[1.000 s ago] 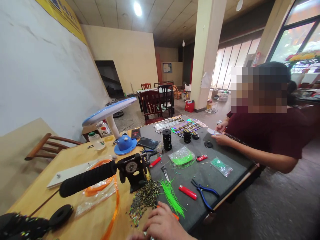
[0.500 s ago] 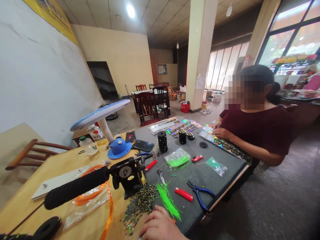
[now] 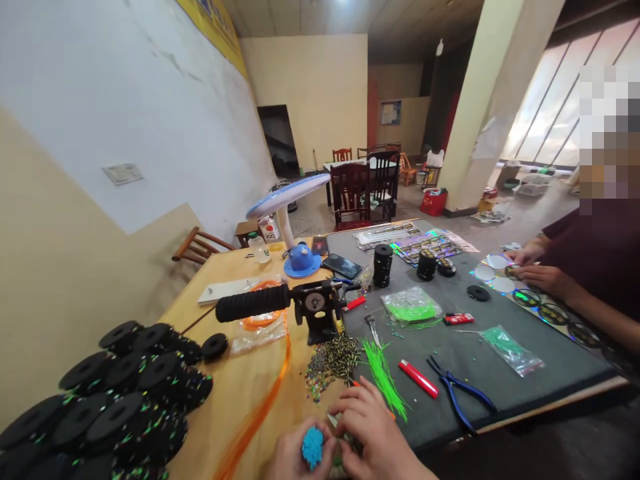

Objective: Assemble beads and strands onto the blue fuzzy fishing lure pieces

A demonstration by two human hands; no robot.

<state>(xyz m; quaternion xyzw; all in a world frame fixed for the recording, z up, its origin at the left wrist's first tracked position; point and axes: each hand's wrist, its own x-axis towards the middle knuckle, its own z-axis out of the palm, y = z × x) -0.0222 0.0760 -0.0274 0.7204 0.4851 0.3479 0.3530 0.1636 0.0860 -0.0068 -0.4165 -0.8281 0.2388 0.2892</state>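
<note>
Left hand: fingers wrapped round blue bundle, toward table's near edge. Right hand: fingers curled, grip unclear. Clear bag: green strands. Clear packet, toward table's right corner: teal bits.

Partly hidden
The left hand covers most of the blue bundle; what the right hand touches is unclear; the left edge crops black spools.
</note>
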